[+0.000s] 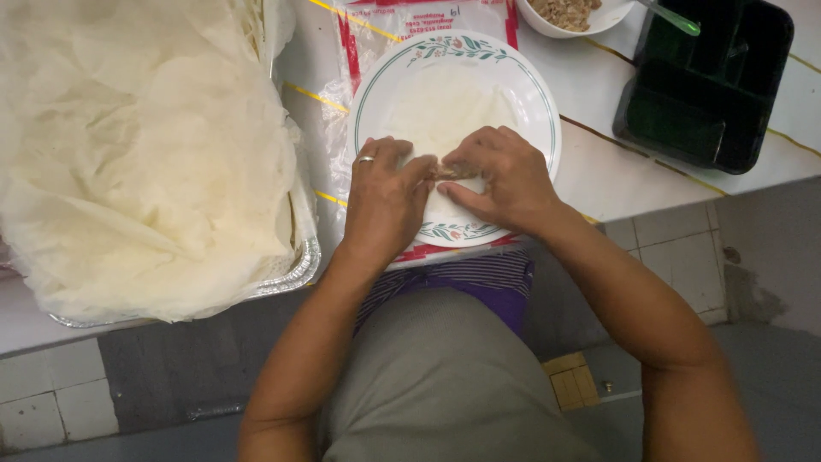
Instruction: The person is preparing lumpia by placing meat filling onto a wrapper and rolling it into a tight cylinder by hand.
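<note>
Foil tray (295, 269) at left holds spare sheets. I note left hand (385, 201) and right hand (505, 180) together, pinching a wrapper (445, 107) over filling on the plate (539, 94). Wrapper looks thin, limp, tearable; grip folded edge lightly.

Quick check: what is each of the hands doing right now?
Left hand: fingers curled, pressing the thin wrapper over the filling on the plate.
Right hand: same, pinching the wrapper's folded edge.
</note>
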